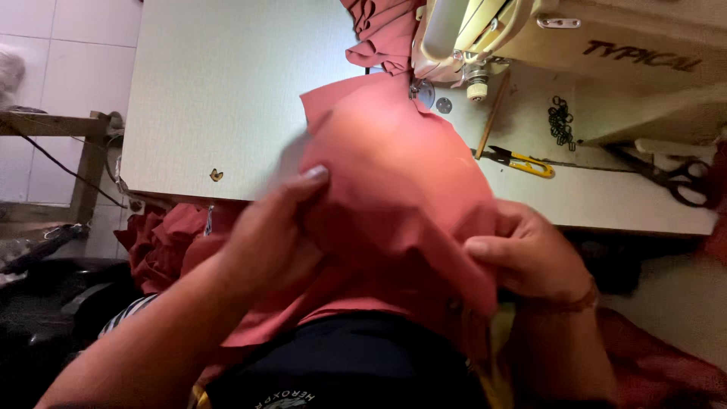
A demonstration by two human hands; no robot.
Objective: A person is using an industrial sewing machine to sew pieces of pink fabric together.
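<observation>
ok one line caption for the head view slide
Both hands, left hand and right hand, grip salmon-pink cloth at a cream sewing machine.

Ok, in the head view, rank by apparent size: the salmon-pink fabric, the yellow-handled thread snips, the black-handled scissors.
1. Salmon-pink fabric, by far the largest, though nearest the camera.
2. Black-handled scissors.
3. Yellow-handled thread snips, slightly smaller; the scissors run to the frame edge, so this pair is close.

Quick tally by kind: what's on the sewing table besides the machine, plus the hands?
Salmon-pink fabric piece, held by left hand and right hand: 1
Yellow-handled thread snips: 1
Black-handled scissors: 1
Thin wooden stick: 1
Hands: 2
Total: 6
</observation>
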